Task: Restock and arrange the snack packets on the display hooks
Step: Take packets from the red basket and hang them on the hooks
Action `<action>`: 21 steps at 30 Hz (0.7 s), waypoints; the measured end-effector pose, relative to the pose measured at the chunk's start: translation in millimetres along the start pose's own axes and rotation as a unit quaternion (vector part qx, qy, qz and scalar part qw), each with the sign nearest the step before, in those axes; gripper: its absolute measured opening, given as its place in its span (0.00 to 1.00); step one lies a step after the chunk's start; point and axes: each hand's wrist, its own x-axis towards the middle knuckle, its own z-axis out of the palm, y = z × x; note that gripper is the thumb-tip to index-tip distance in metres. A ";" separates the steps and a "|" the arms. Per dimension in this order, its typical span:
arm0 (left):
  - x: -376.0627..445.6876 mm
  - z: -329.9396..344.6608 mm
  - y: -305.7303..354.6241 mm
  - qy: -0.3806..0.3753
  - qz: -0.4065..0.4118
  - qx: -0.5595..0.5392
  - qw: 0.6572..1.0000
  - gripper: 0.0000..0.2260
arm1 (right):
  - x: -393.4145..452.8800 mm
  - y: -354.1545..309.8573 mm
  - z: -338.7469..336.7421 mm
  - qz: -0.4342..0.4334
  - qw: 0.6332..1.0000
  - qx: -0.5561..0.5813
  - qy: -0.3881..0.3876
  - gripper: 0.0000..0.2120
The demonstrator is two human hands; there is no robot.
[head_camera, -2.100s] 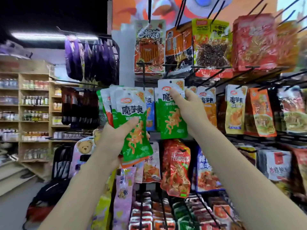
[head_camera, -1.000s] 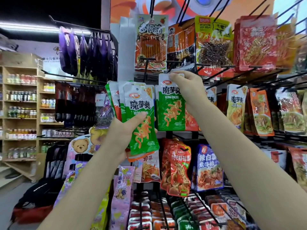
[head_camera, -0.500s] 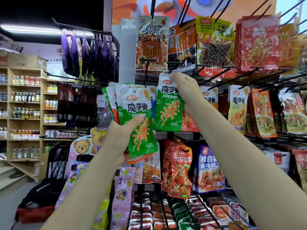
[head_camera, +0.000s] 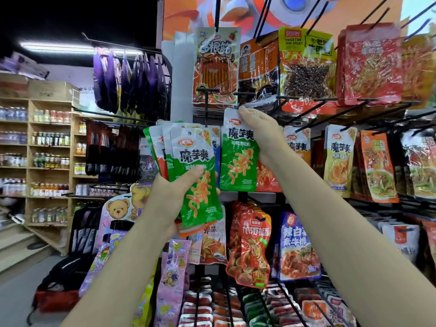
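Since half a second ago my right hand [head_camera: 257, 131] has lifted its green packet [head_camera: 238, 156] a little higher, so the white header now sits just under the black display hook [head_camera: 244, 94] above it; whether the hole has caught the tip I cannot tell. Nearest me, my left hand [head_camera: 173, 197] grips a fanned stack of packets [head_camera: 188, 166], thumb pressed across the front one, fingers wrapped behind. Past that, the right hand pinches the single packet by its top right corner, fingertips closed on the header. I judge these pouches light, thin and floppy, with slick film that could slide in a loose pinch, so the stiffer sealed header beside the hang hole is the place to hold. The single packet hangs with its long axis near vertical, header up, printed face toward me; the stack leans with tops tilted left. Behind them hang orange packets [head_camera: 295, 147] of the same brand, then larger red bags [head_camera: 372, 64] on the upper row.
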 end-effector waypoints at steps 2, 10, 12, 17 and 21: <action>-1.0 1.5 -0.9 0.007 -0.002 0.002 1.000 0.08 | 0.6 2.7 -3.2 0.003 1.000 0.002 0.001 0.13; -9.8 11.8 0.3 0.022 -0.003 0.016 1.000 0.20 | -2.3 15.5 -8.1 -0.041 0.997 -0.060 0.014 0.19; -11.2 12.6 0.2 0.028 -0.002 0.019 0.999 0.19 | -8.1 18.4 -10.9 -0.097 0.990 -0.090 0.040 0.19; -14.7 18.6 2.7 0.017 0.004 0.036 0.999 0.06 | -25.7 30.3 -13.2 -0.237 0.949 -0.202 0.050 0.19; -17.3 22.0 3.8 0.001 0.025 0.041 0.999 0.04 | -21.8 33.5 -18.3 -0.133 0.909 -0.394 -0.016 0.17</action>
